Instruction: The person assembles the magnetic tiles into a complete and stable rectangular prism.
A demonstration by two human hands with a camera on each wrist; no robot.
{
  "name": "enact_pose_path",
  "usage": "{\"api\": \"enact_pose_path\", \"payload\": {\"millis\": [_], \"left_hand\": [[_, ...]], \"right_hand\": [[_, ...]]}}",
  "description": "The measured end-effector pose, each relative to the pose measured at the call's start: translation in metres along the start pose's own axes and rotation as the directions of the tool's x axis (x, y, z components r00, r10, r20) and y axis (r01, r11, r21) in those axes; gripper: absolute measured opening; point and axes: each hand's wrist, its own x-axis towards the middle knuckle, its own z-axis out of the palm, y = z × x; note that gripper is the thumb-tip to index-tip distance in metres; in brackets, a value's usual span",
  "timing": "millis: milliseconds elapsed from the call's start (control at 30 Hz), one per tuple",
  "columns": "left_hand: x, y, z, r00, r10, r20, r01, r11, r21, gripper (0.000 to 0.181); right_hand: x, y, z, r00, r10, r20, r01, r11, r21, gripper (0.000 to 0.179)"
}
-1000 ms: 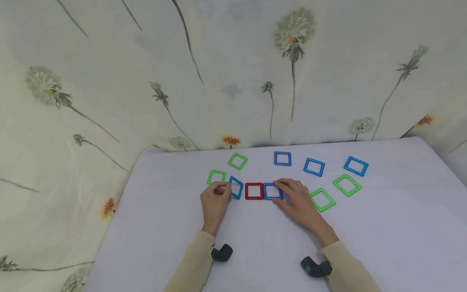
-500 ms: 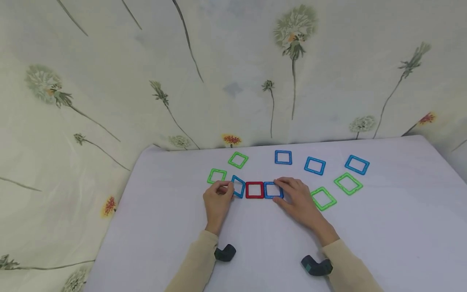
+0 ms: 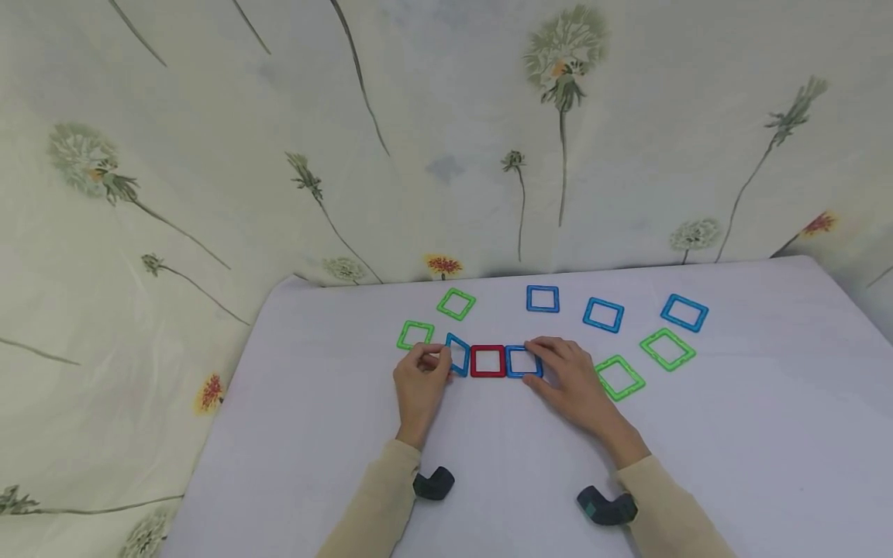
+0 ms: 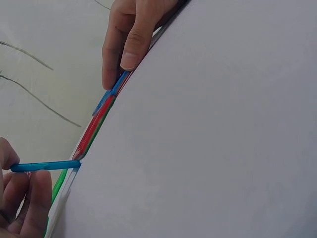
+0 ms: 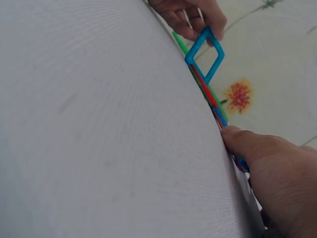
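My left hand (image 3: 422,387) pinches a blue square frame tile (image 4: 47,165) between thumb and fingers. That tile is tilted up from the table, its lower edge against the left side of a red square frame tile (image 3: 488,373). The red tile lies flat. On its right, edge to edge, lies another blue square frame tile (image 3: 518,374). My right hand (image 3: 575,391) holds this one, thumb at the near edge and a finger at the far edge. In the right wrist view the raised blue tile (image 5: 217,65) shows as a diamond below the left fingers.
Behind the left hand lie two green frame tiles, one near (image 3: 420,323) and one farther back (image 3: 463,294). Several blue frame tiles (image 3: 543,287) lie along the back. Two more green tiles (image 3: 631,369) lie right of my right hand. A white cloth covers the table (image 3: 516,480).
My left hand has moved slightly right with its blue tile, bringing the tile's edge up to the red tile. My right hand stays in place on the other blue tile.
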Motion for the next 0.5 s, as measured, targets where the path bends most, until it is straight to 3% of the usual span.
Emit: {"api": "enact_pose_path", "payload": {"millis": [500], "left_hand": [[-0.0014,0.0033,0.0028,0.997,-0.052,0.065,0.057,0.994,-0.089,0.020]], "right_hand": [[0.0003,0.0007,-0.0005,1.000,0.004,-0.001,-0.004,1.000,-0.002,0.056]]}}
